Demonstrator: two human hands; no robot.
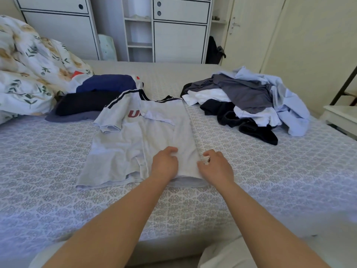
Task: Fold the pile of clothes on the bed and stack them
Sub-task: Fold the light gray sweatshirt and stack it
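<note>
Grey T-shirt (pixel 139 144): 1 | hands: 2, left hand (pixel 164 164), right hand (pixel 217 165)

The pale grey T-shirt (pixel 135 144) is soft matt knit cloth with printed red letters, lying on a bed (pixel 58 190) whose cover looks quilted and matt — a fine grey pattern over white. The unfolded pile (pixel 249 101) mixes smooth light-blue shirting with duller dark knits; the quilt (pixel 29 70) is floral cotton-like cloth, and the cupboards (pixel 179 31) look like smooth painted wood.
</note>
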